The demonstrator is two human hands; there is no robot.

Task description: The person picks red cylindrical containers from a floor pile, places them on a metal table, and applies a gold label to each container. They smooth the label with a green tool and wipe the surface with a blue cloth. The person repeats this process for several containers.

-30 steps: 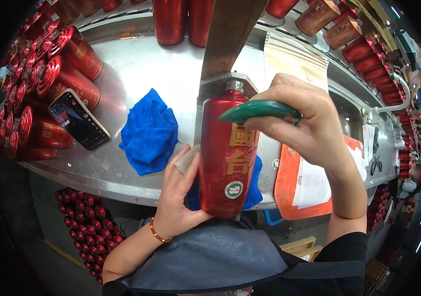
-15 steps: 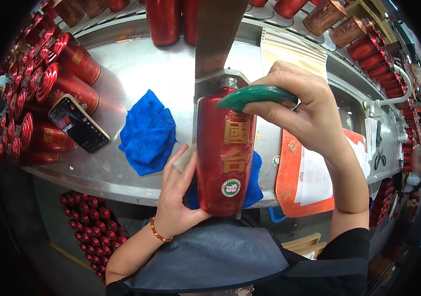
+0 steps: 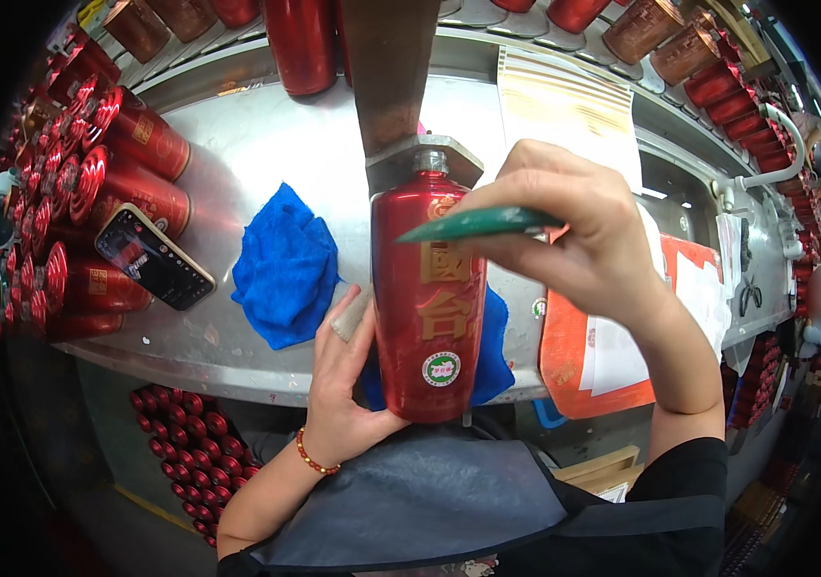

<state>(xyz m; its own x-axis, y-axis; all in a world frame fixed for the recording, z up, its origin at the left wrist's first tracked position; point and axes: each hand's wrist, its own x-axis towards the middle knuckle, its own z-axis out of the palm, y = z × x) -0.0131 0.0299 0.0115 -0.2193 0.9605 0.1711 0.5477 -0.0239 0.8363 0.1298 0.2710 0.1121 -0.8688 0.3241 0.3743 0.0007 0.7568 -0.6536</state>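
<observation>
A glossy red bottle [image 3: 396,317] with gold characters and a round white-and-green sticker lies in front of me. Its clear neck points away, up against a metal stand. My left hand [image 3: 335,394] steadies it, thumb at the base and fingers along the left side; one finger wears a beige wrap [image 3: 350,317]. Pinched in my right hand [image 3: 588,226] is a smooth, flat green scraper [image 3: 478,224], its pointed end over the bottle's upper front. Whether the scraper touches the bottle is hard to tell. Part of a blue cloth [image 3: 494,356] shows beneath the bottle.
A crumpled blue cloth [image 3: 286,269] and a phone [image 3: 154,255] lie to the left, beside stacked red bottles [image 3: 132,188]. An upright metal post [image 3: 391,77] rises behind my bottle. On the right are papers over an orange sheet [image 3: 564,370] and scissors [image 3: 749,294].
My right hand and the scraper have come slightly nearer and left, and the scraper is now seen more edge-on. The left hand keeps its hold on the bottle.
</observation>
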